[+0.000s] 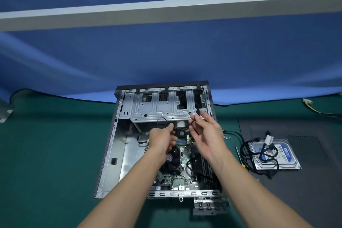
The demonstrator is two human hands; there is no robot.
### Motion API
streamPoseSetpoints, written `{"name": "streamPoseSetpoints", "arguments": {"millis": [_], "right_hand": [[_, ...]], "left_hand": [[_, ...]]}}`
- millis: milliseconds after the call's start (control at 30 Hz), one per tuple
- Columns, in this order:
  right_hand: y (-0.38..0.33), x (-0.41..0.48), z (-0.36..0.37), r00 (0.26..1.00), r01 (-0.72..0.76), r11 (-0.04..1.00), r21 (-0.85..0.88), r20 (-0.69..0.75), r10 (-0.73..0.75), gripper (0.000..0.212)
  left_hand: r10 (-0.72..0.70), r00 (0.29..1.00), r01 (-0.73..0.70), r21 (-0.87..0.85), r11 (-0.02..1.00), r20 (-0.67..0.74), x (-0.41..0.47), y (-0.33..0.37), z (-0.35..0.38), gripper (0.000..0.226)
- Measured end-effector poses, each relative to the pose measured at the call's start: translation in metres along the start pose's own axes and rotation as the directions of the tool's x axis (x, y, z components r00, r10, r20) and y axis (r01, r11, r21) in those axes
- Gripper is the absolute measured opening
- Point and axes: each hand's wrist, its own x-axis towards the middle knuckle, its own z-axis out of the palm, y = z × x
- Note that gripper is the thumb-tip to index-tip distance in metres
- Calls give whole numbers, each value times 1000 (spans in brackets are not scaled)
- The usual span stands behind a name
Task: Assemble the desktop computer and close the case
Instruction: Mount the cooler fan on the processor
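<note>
At the worktop's left edge: a grey metal piece (5,112) lies well apart from the job; the green worktop (46,153) carries everything else.
Case: the open case (110,146) sits mid-worktop, lid off, with the motherboard (185,177) and CPU fan (174,157) exposed.
Drive cage: the drive cage (162,109) spans the far end of the case and looks empty from here.
Left hand: the left hand (162,139) hovers over the board with fingers curled, thumb and forefinger pinching the thin black cable (185,126) just under the cage's near lip.
Cable: it runs between the two hands, lifted off the board. My judgement is that it is being routed or straightened before plugging in.
Right hand: the right hand (205,135) pinches the cable near its black connector (197,111); the other fingers are loosely spread.
Doing it well: hold the plug body rather than the wire, check its keying, keep slack away from the fan, and press straight in without forcing.
Screws: loose screws (226,136) lie just right of the case, near a screwdriver (240,157).
Hard drive: the hard drive (273,153) rests under tangled leads on the dark side panel (305,135) at the worktop's right, not yet fitted.
</note>
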Motion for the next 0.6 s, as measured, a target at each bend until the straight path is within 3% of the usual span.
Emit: {"name": "streamPoseSetpoints", "arguments": {"millis": [67, 100, 167, 233, 300, 367, 433, 600], "right_hand": [[-2, -1, -2, 983, 182, 963, -200, 4, -185, 24], [-3, -2, -4, 960, 268, 909, -320, 12, -279, 23], [-4, -3, -7, 900, 383, 743, -549, 39, -435, 21], [-4, -5, -7, 837, 450, 594, -667, 84, -540, 18], [-4, -10, -3, 781, 525, 531, -664, 129, -611, 17], [-5, -13, 2, 734, 592, 499, -632, 168, -658, 23], [-8, -15, 5, 715, 630, 496, -598, 196, -671, 29], [-14, -17, 7, 710, 659, 524, -540, 218, -669, 30]], "left_hand": [[197, 969, -135, 347, 928, -151, -3, 0, 0, 35], [339, 925, -236, 440, 866, -170, -7, 1, 0, 34], [585, 806, -486, 462, 742, -91, -16, 6, 3, 32], [717, 697, -641, 445, 626, -5, -23, 11, 8, 36], [778, 624, -723, 438, 534, 81, -25, 18, 13, 37], [789, 591, -789, 323, 522, 168, -28, 23, 18, 27], [785, 591, -805, 200, 559, 183, -31, 24, 20, 22], [755, 643, -766, 88, 637, 127, -31, 23, 21, 22]]}}
